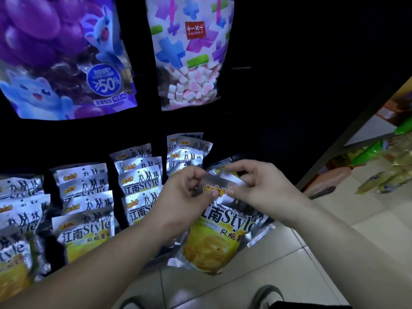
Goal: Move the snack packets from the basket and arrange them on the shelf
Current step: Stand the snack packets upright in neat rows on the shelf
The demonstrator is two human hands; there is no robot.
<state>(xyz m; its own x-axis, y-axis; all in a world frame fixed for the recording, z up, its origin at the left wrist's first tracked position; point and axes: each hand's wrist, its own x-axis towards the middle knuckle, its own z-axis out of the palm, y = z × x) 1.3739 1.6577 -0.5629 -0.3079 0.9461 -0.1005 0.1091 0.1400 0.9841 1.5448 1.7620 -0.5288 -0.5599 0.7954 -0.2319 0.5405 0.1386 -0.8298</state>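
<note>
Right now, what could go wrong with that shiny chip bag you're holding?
The left hand and right hand pinch only the top edge of the chip packet, so it might slip and drop onto the floor tiles. The hands are close to the hanging packets, so a bump could knock those loose. The rack is very dark and no hook shows, so hanging it could miss.

Black rack fills most of frame. Upper left: purple grape-print bag. Upper centre: marshmallow bag. Lower left to centre: silver chip packets, approx. four overlapping columns, fronts facing out.
</note>
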